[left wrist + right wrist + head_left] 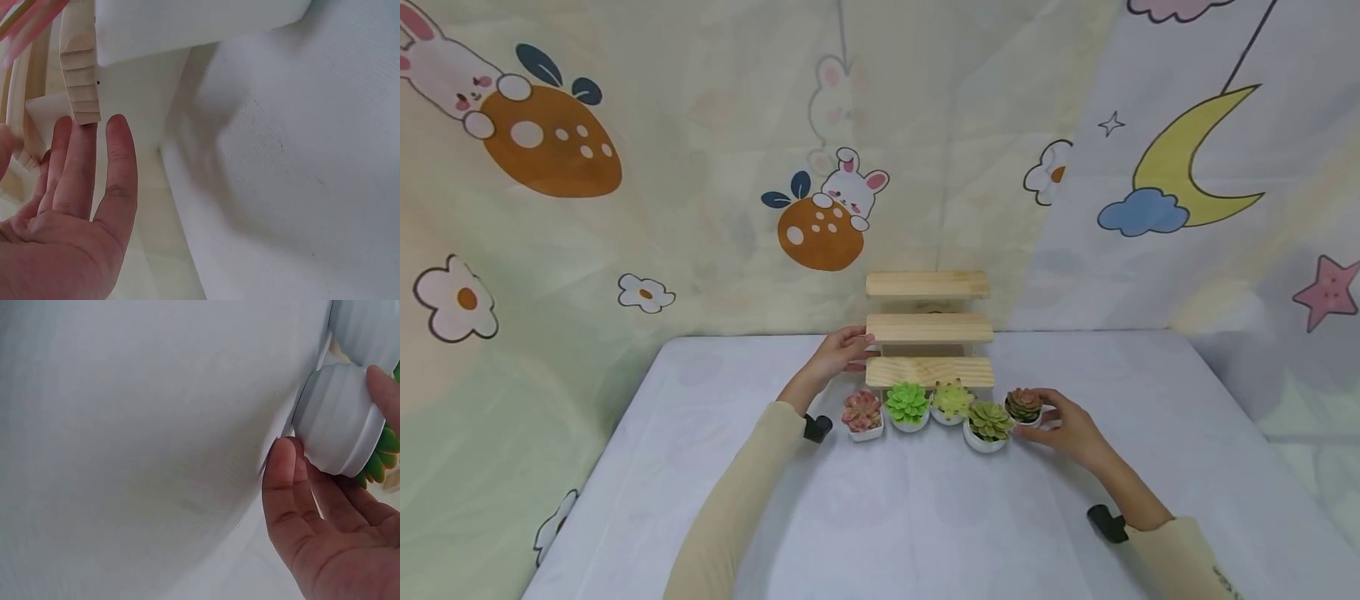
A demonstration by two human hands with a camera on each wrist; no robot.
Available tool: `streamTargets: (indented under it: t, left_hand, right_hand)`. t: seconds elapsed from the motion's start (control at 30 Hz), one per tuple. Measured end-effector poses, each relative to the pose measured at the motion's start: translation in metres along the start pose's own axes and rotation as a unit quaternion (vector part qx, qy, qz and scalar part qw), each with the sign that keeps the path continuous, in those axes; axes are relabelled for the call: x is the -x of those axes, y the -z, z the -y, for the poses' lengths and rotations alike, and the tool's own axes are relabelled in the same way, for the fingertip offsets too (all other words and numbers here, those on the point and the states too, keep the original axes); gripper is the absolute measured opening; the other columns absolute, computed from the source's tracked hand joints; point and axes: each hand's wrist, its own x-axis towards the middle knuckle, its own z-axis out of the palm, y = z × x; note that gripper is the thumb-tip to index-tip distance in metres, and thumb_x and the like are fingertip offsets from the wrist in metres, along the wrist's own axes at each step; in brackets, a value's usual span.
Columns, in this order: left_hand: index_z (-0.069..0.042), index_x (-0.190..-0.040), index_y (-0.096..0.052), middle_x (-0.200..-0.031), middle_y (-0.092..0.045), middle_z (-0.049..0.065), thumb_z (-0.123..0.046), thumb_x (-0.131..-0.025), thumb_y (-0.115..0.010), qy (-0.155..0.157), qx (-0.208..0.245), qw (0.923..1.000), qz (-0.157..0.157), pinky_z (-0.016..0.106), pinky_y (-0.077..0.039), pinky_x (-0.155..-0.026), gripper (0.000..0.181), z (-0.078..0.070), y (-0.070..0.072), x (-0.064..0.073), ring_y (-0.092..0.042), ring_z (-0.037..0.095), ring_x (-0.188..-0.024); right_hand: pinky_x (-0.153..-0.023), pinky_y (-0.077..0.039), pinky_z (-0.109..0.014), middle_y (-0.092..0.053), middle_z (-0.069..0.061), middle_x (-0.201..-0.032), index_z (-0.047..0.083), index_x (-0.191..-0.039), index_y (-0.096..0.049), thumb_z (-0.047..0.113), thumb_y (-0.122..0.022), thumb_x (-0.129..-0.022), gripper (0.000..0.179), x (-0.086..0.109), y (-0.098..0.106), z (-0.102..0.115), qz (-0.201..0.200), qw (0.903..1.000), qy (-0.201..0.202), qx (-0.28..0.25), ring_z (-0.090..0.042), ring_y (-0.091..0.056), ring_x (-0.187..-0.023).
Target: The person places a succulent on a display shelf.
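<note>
I am resting my left hand, fingers straight, against the wooden step shelf to steady it. My right hand is curling thumb and fingers around the red-brown succulent pot, rightmost in the row just before the shelf.

Bunny-print backdrop, white tablecloth

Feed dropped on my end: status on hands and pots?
Left hand flat against wooden step shelf. Right hand grips reddish succulent pot, still on table. Four pots alongside; shelves bare.
</note>
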Motion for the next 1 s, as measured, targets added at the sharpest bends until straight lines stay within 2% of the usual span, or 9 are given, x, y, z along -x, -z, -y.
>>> streamTargets:
  t: [0.3, 0.57, 0.9, 1.0]
  left_hand:
    - [0.000, -0.145, -0.039, -0.141, -0.052, 0.021, -0.030, -0.102, -0.054, 0.013, 0.000, 0.9999, 0.002, 0.043, -0.054, -0.093, 0.055, -0.001, 0.000, -0.002, -0.057, 0.034, -0.123]
    - [0.000, -0.146, -0.038, -0.141, -0.051, 0.021, -0.030, -0.102, -0.054, 0.018, 0.003, 0.9998, 0.000, 0.044, -0.054, -0.093, 0.055, -0.001, 0.001, -0.001, -0.056, 0.034, -0.124]
    - [0.001, -0.145, -0.038, -0.141, -0.052, 0.022, -0.029, -0.102, -0.054, 0.007, 0.006, 0.9999, 0.002, 0.046, -0.053, -0.094, 0.054, 0.001, 0.002, -0.003, -0.056, 0.035, -0.123]
    - [0.001, -0.145, -0.038, -0.140, -0.052, 0.023, -0.027, -0.102, -0.054, 0.005, 0.013, 0.9999, 0.004, 0.047, -0.053, -0.094, 0.054, 0.002, 0.002, -0.002, -0.056, 0.036, -0.123]
  right_hand:
    - [-0.074, -0.054, -0.036, -0.056, -0.028, -0.124, -0.007, -0.131, -0.049, 0.022, -0.081, -0.082, 0.066, 0.000, -0.001, -0.004, -0.004, 0.9999, 0.013, 0.002, -0.034, -0.063, -0.095]
    - [-0.075, -0.055, -0.036, -0.055, -0.030, -0.127, -0.009, -0.132, -0.047, 0.022, -0.079, -0.083, 0.066, 0.000, 0.002, -0.004, -0.023, 0.9996, 0.014, 0.004, -0.037, -0.063, -0.098]
    - [-0.067, -0.052, -0.020, -0.051, -0.030, -0.133, -0.007, -0.136, -0.044, 0.027, -0.078, -0.085, 0.071, -0.003, 0.017, 0.013, -0.058, 0.9981, 0.002, -0.021, -0.037, -0.061, -0.102]
    - [-0.065, -0.052, -0.019, -0.052, -0.028, -0.133, -0.005, -0.136, -0.045, 0.026, -0.078, -0.085, 0.069, -0.005, 0.022, 0.020, -0.069, 0.9971, 0.007, -0.031, -0.028, -0.063, -0.098]
